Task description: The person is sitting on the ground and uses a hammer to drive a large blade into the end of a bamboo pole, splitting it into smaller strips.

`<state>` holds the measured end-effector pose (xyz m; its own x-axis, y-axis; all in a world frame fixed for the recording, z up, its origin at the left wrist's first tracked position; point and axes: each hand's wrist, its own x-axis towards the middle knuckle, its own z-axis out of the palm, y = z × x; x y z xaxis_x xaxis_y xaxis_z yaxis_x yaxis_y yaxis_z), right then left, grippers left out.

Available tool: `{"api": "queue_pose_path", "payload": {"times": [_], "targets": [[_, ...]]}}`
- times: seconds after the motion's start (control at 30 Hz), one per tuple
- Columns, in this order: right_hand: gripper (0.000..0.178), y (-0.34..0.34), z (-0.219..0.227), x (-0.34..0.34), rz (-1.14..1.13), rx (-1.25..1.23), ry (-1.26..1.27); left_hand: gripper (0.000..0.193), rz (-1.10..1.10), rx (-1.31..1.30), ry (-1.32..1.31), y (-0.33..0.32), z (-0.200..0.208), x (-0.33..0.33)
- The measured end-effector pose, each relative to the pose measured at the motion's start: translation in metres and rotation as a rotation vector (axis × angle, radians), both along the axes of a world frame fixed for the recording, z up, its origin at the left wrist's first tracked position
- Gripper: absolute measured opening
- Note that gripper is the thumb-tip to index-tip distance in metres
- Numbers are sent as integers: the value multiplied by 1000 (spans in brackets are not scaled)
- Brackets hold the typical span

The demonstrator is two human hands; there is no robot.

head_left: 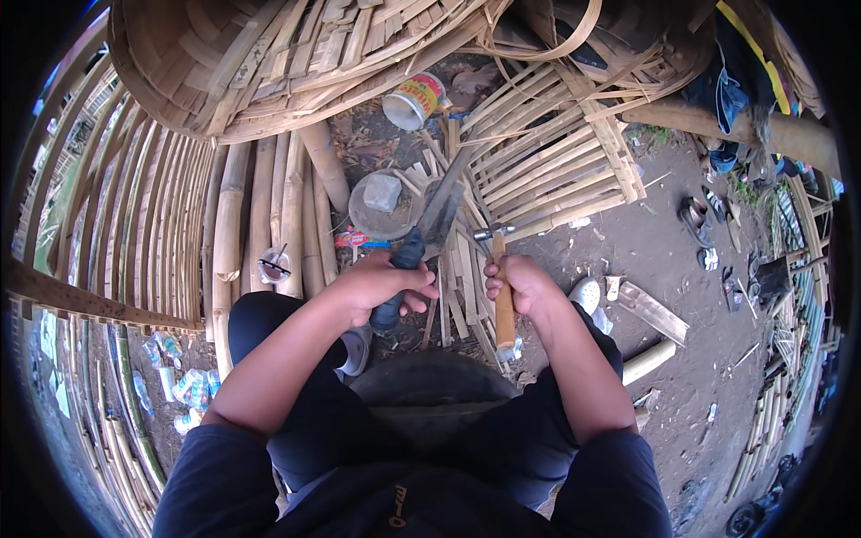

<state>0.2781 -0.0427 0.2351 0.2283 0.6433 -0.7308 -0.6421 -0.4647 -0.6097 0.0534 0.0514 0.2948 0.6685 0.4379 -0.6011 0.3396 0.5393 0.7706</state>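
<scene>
My left hand (387,285) is closed round the black wrapped handle of a machete (441,195), its dark blade pointing up and away to the right. In my right hand (523,283) is a hammer (505,316), gripped by its wooden handle with the small metal head (494,232) at the far end. The two tools are apart, both held in front of my knees. Beneath and beyond them lie split bamboo strips (459,278) on the ground. A slatted bamboo panel (547,152) lies just past the hammer head.
A round dish holding a grey stone (383,192) sits ahead, with a tipped bucket (413,101) beyond. Bamboo poles (267,193) and a plastic cup (274,264) are at the left, near plastic bottles (193,387). Woven baskets (296,63) overhang the far side; sandals (695,221) lie right.
</scene>
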Motion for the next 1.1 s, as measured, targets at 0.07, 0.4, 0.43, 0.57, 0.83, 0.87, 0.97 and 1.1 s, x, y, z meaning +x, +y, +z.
{"api": "queue_pose_path", "payload": {"times": [0.07, 0.4, 0.43, 0.57, 0.83, 0.87, 0.97, 1.1], "targets": [[10, -3, 12, 5, 47, 17, -255, 29, 15, 47, -31, 1, -1, -2], [31, 25, 14, 4, 51, 272, -1368, 39, 35, -109, -94, 2, 10, -16], [29, 29, 7, 3, 15, 343, -1342, 39, 29, -104, -94, 1, 10, -16], [26, 47, -16, -8, -91, 472, -1365, 38, 24, -93, -64, 1, 11, -17], [24, 69, -30, -8, -206, 553, -1357, 35, 21, -74, -50, -2, 13, -20], [25, 70, -28, -10, -202, 531, -1350, 35, 26, -72, -51, -1, 13, -21], [27, 69, -20, -20, -206, 471, -1351, 35, 42, 5, -28, -4, 16, -20], [28, 71, -20, -26, -238, 478, -1376, 35, 59, 132, 4, -10, 14, -17]]}}
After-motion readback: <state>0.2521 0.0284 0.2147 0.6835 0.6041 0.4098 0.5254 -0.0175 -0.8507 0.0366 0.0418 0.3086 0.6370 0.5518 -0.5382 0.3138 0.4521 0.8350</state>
